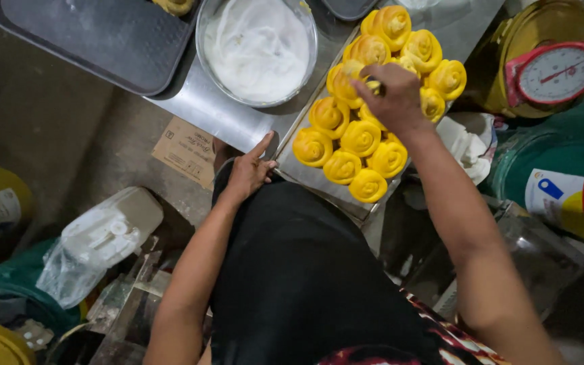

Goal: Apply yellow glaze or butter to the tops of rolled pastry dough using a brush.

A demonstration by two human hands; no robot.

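Several yellow spiral dough rolls (pixel 361 138) lie packed together on a metal baking tray (pixel 305 177) on a steel tabletop. My right hand (pixel 392 94) hovers over the middle of the rolls, fingers pinched on a small object pressed to one roll; what it is I cannot tell. My left hand (pixel 250 169) rests at the tray's near left corner, thumb and fingers spread against the table edge. A round metal bowl of white cream (pixel 258 47) sits just left of the tray.
A dark plastic tray (pixel 96 37) lies at the top left. A red kitchen scale (pixel 559 71) and a gold tin (pixel 528 34) stand at right, above a green container (pixel 555 152). A cardboard piece (pixel 187 150), a white jug (pixel 113 230) and clutter lie below.
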